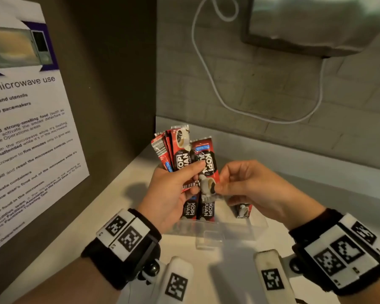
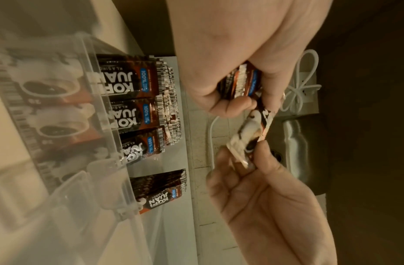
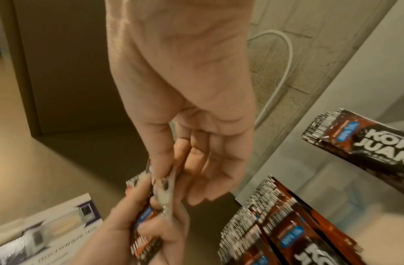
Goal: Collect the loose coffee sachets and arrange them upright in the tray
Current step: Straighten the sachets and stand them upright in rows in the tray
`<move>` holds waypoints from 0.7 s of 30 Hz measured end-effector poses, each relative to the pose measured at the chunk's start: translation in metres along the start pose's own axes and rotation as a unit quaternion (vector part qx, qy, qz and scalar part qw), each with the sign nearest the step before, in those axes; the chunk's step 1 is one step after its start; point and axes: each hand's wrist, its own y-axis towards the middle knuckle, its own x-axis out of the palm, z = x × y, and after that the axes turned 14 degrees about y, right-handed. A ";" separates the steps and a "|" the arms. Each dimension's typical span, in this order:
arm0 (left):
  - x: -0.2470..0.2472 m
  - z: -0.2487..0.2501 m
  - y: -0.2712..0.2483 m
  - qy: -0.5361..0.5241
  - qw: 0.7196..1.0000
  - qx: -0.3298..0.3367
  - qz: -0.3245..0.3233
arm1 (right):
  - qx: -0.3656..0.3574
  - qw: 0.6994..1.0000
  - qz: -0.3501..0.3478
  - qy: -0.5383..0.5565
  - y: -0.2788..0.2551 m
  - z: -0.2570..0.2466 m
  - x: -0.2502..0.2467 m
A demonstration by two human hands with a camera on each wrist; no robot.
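Left hand [image 1: 169,194] clamped round a fanned bundle of Kopi Juan sachets [image 1: 176,148] at centre frame, above the clear tray [image 1: 246,231]. Right hand [image 1: 257,189] pinching one sachet [image 1: 207,172] by its end. Risk: loosened bundle spilling, or knocking over upright sachets below.
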 end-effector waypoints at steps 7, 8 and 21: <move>0.006 -0.007 -0.012 0.168 0.986 0.019 0.002 | -0.059 0.997 0.052 -0.003 0.002 -0.018 0.004; 0.006 -0.009 -0.014 0.181 0.983 0.015 0.001 | -0.063 0.997 0.050 -0.009 0.002 -0.020 0.005; -0.026 -0.001 -0.014 0.072 0.993 -0.073 0.054 | 0.020 0.969 0.200 -0.145 0.009 0.022 -0.086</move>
